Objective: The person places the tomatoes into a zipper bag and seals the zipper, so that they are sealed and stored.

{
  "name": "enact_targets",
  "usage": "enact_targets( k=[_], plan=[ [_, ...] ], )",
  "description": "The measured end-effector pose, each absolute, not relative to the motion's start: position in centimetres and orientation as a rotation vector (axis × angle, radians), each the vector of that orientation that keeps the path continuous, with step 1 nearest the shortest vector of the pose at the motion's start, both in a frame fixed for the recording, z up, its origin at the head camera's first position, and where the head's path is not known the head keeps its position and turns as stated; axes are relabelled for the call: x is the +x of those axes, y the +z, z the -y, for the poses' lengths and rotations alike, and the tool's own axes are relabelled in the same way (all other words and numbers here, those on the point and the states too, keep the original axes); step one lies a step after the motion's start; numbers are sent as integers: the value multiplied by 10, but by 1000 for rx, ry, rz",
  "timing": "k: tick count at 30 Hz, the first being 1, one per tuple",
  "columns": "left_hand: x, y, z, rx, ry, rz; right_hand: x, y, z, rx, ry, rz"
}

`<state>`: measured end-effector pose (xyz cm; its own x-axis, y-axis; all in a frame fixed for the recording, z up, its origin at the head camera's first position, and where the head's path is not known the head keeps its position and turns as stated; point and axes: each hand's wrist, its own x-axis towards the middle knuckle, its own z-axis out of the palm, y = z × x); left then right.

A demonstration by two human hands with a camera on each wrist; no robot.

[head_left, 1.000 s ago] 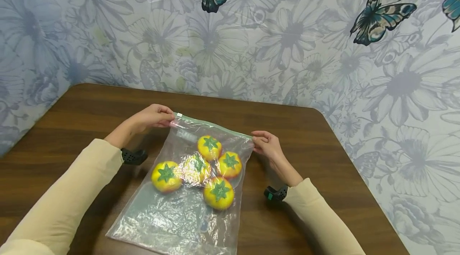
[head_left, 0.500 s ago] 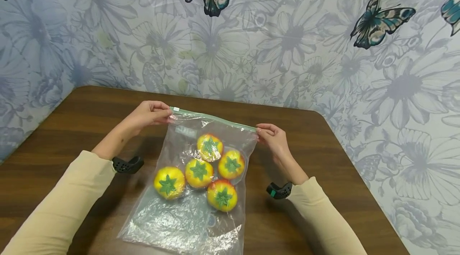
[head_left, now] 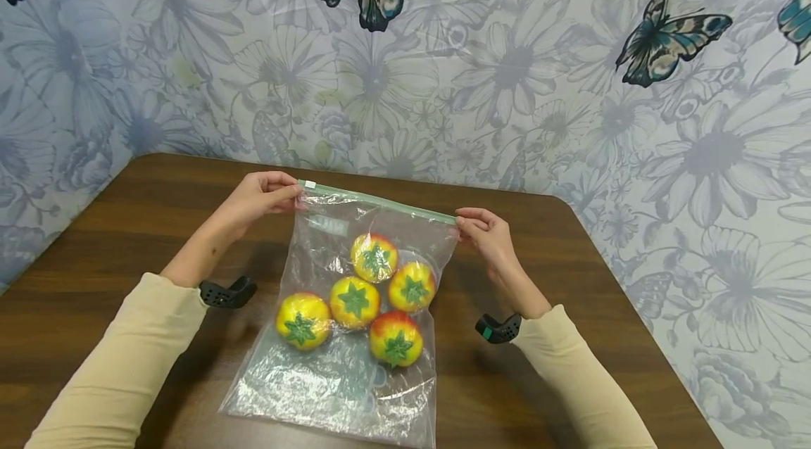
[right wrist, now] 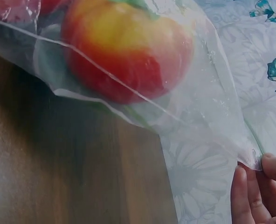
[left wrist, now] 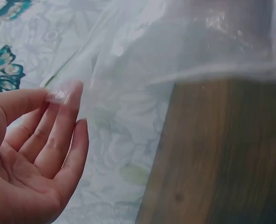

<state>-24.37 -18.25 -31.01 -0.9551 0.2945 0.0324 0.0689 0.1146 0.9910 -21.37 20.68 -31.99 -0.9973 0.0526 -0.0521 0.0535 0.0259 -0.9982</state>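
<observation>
A clear plastic zip bag (head_left: 304, 386) with a green top strip and a white slider (head_left: 310, 185) is stretched between my two hands. Inside it are several yellow-and-red tomatoes (head_left: 354, 302) with green star-shaped tops. My left hand (head_left: 256, 201) pinches the top left corner beside the slider. At the opposite corner, my right hand (head_left: 489, 236) pinches the strip's end between thumb and fingers. From the right wrist, one tomato (right wrist: 128, 51) shows large through the film, above the tabletop. The left wrist view has the bag's corner held at the fingertips of the left hand (left wrist: 44, 149).
A dark brown wooden table (head_left: 557, 273) lies under the bag and arms. Behind it rises a wall covering (head_left: 405, 69) printed with flowers and butterflies. Black bands (head_left: 228, 292) sit at both wrists.
Both hands have risen and moved slightly apart, pulling the top strip straighter. The bag's lower edge has shifted up and right, and the tomatoes have tilted, showing more red.
</observation>
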Motion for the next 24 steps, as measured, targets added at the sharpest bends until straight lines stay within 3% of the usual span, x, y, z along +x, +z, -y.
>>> enact_targets(
  k=[24],
  plan=[
    [-223, -312, 165, 533, 2444, -2022, -223, -311, -213, -131, -2151, -2312]
  ],
)
